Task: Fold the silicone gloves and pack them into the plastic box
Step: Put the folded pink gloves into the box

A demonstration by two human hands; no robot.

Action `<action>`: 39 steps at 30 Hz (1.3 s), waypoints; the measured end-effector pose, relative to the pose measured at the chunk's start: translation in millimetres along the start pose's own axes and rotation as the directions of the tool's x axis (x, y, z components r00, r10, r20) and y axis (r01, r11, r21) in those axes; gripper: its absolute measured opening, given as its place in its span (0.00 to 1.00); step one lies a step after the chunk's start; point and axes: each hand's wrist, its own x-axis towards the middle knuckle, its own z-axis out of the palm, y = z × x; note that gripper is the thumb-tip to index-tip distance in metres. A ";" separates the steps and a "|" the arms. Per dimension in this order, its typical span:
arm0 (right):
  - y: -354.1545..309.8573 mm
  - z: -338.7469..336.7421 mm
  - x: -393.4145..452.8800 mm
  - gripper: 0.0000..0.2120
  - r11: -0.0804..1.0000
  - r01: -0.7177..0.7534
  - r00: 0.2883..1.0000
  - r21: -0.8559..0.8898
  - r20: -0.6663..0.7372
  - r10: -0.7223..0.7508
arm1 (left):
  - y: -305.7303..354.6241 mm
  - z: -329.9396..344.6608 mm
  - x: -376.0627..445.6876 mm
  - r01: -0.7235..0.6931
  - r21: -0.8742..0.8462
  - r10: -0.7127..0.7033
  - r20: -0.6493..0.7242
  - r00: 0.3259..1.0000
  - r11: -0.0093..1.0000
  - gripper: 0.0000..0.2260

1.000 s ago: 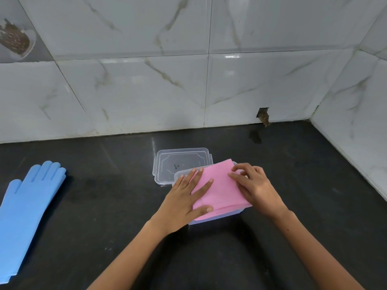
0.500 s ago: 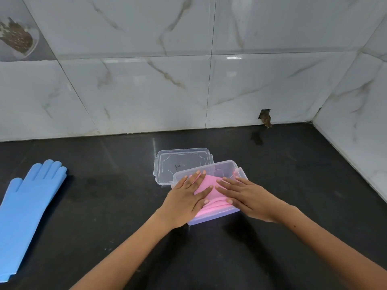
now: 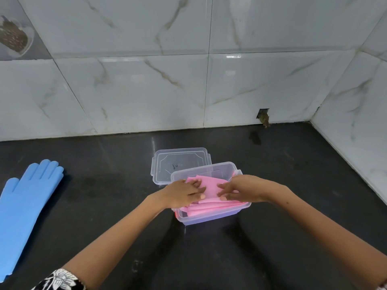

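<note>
Now both hands, the left hand [image 3: 184, 194] and right hand [image 3: 244, 188], press flat-fingered on the folded pink glove [image 3: 211, 188] inside the plastic box [image 3: 209, 219]; pushing evenly should seat it below the rim.

Pink glove [image 3: 211, 188]: we log one silicone piece, folded into flat layers, lying inside the box; its upper fold tilts up toward 12 o'clock, and its lower layers reach the near wall.

Box [image 3: 209, 219]: we record a clear plastic tub, rectangular, upright and open, standing on the dark counter at the centre of the view.

Lid [image 3: 180, 162]: clear, lying flat on the counter at 11 o'clock of the box, its near edge hidden behind the box.

Blue glove [image 3: 25, 208]: unfolded, flat, fingers toward 12 o'clock, well apart at 9 o'clock.
</note>
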 end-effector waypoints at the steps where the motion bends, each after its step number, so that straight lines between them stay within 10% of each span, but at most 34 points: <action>1: -1.8 -3.1 1.1 0.19 1.000 0.011 1.000 -0.007 -0.007 -0.011 | 2.0 -2.7 2.7 0.028 -0.055 -0.026 0.036 0.999 0.998 0.26; 6: -10.9 0.8 12.4 0.33 0.990 -0.048 0.997 -0.133 0.047 0.055 | 12.7 -4.1 14.6 0.065 0.106 -0.085 0.197 0.977 0.992 0.34; 12: -18.8 29.1 21.4 0.31 0.931 -0.123 0.989 -0.344 0.030 0.142 | 23.4 18.4 23.4 0.118 0.356 -0.148 0.058 0.987 0.927 0.34; 20: -22.7 41.8 27.4 0.35 0.898 -0.183 0.967 -0.401 0.090 0.237 | 22.6 29.1 36.9 0.153 0.345 -0.202 0.108 0.973 0.926 0.33; 29: -22.6 1.5 -12.9 0.10 0.974 -0.140 0.990 -0.177 -0.049 0.133 | 20.6 -6.0 24.7 -0.059 0.238 0.050 0.044 0.998 0.969 0.20; 39: -20.7 31.7 5.7 0.10 0.913 -0.215 0.975 -0.347 -0.126 0.181 | 25.5 15.4 30.6 0.014 0.423 -0.012 -0.008 1.000 0.906 0.25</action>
